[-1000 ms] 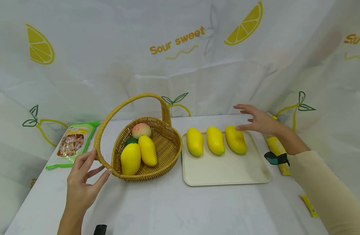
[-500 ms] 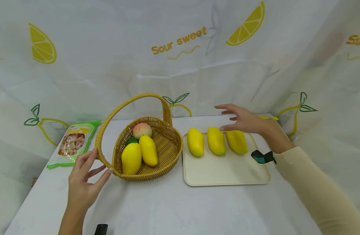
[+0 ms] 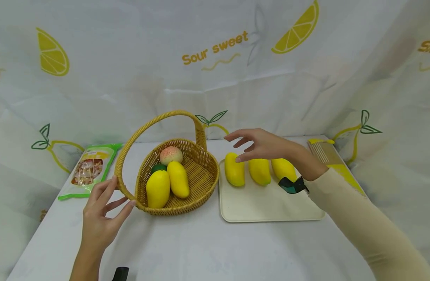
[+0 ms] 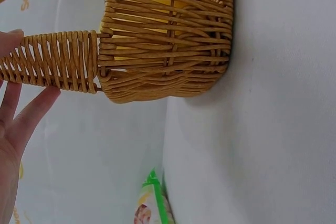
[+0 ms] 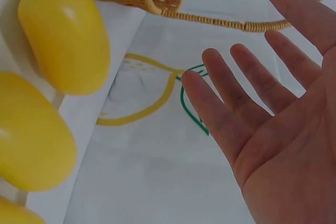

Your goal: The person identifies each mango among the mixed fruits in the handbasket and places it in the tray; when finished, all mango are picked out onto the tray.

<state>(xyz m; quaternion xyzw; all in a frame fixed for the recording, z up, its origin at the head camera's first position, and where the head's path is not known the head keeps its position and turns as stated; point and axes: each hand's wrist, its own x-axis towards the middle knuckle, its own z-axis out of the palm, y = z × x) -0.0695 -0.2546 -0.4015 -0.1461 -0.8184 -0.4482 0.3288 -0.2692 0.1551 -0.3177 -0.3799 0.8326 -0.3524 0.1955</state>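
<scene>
A wicker basket (image 3: pixel 197 201) stands left of centre, holding two mangoes (image 3: pixel 158 189), a peach (image 3: pixel 170 155) and a partly hidden green fruit (image 3: pixel 158 168). At its near left, my left hand (image 3: pixel 101 218) grips the base of the handle between thumb and fingers; the left wrist view shows the woven handle (image 4: pixel 58 60) between them. On a cream tray (image 3: pixel 271 208) lie three more mangoes in a row. My right hand (image 3: pixel 258 144) hovers over the leftmost tray mango (image 3: pixel 234 171), fingers spread and apart from it; in the right wrist view the palm holds nothing.
Behind the basket's left side lies a green-edged food packet (image 3: pixel 88 169). A yellow and brown package (image 3: pixel 328 156) sits right of the tray, partly behind the right forearm. A lemon-printed cloth (image 3: pixel 137 78) hangs behind the table.
My right hand has moved left above the tray, from the rightmost mango to the leftmost one. My left hand stays at the basket handle; the mangoes have not moved.
</scene>
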